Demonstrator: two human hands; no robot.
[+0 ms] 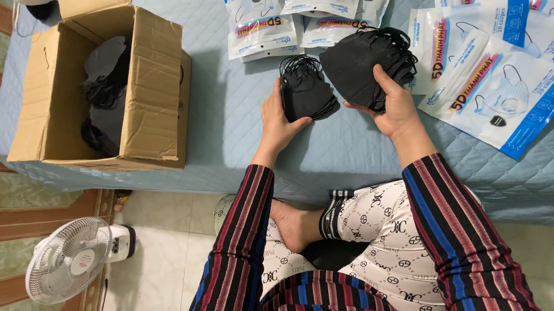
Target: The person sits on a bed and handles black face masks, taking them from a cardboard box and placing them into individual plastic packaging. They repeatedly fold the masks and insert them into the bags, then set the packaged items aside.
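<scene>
My left hand (278, 122) grips a small stack of black face masks (306, 90) that rests on the light blue quilted mattress (234, 139). Just to its right, my right hand (392, 106) holds a thicker, fanned stack of black masks (363, 64) slightly above the mattress. The two stacks sit side by side, nearly touching. Filled white and blue mask pouches (263, 20) lie behind the hands. Flat empty pouches of the same kind (509, 76) are spread out to the right.
An open cardboard box (148, 100) with more black masks (105, 91) inside stands at the mattress's left end. A small white fan (71, 256) sits on the tiled floor below. My crossed legs and striped sleeves fill the lower middle.
</scene>
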